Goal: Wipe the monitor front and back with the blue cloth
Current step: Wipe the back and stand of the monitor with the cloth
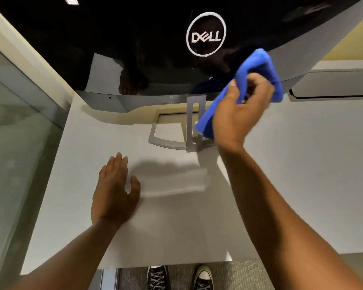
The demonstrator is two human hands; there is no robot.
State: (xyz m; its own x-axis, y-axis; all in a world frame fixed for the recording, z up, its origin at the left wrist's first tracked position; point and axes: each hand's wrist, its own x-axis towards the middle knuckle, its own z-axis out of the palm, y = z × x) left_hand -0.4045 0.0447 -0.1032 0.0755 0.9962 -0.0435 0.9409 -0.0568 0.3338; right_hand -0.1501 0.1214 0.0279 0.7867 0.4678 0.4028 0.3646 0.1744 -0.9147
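Observation:
The monitor [117, 45] fills the top of the view with its glossy black back toward me, a round silver logo near the middle. Its silver stand [194, 124] rests on the white desk [291, 164]. My right hand [237, 114] grips the blue cloth [258, 70], bunched and held against the lower right part of the monitor's back, below the logo. One end of the cloth hangs down beside the stand. My left hand [115, 191] lies flat on the desk in front of the stand, fingers apart, holding nothing.
A glass partition [13, 126] runs along the desk's left side. A white device [331, 84] sits at the back right against a yellow wall. Below the desk's near edge are grey carpet and my two black sneakers [178, 277].

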